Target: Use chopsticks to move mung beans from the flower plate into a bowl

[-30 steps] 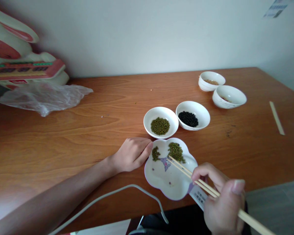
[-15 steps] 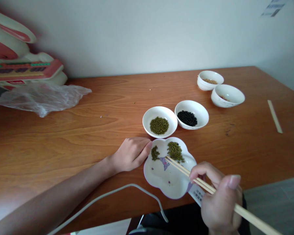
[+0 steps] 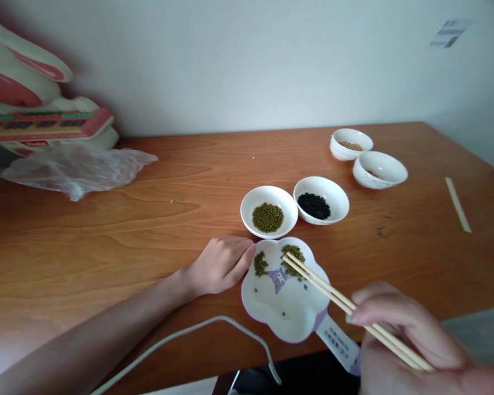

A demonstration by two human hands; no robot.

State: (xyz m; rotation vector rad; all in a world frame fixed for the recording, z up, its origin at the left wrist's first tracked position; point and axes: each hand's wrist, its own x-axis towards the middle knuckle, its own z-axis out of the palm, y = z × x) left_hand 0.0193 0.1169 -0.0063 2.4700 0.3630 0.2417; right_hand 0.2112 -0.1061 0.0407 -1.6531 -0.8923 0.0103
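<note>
My right hand (image 3: 411, 334) is closed round a pair of wooden chopsticks (image 3: 333, 294). Their tips, slightly apart, are over the larger pile of green mung beans (image 3: 293, 261) in a white, flower-shaped dish (image 3: 290, 312) with a purple rim and a cartoon figure. A smaller pile of mung beans (image 3: 260, 264) lies at the dish's left side. My left hand (image 3: 224, 264) is closed at the dish's upper left rim, thumb and finger pinching the edge. Just behind the dish stands a white bowl of mung beans (image 3: 268, 218), touching a bowl of black beans (image 3: 314, 206) on its right.
Two more white bowls stand at the back right, one with tan grains (image 3: 351, 146), one with reddish contents (image 3: 372, 172). A flat light strip (image 3: 458, 204) lies at the far right. A clear plastic bag (image 3: 80, 169) and a rabbit toy (image 3: 45, 123) occupy the left. A white cable (image 3: 220, 318) crosses the front.
My right hand has moved right and towards me. The chopstick tips have shifted from the cartoon figure to the larger bean pile. My left hand stays at the rim; the view has tilted slightly.
</note>
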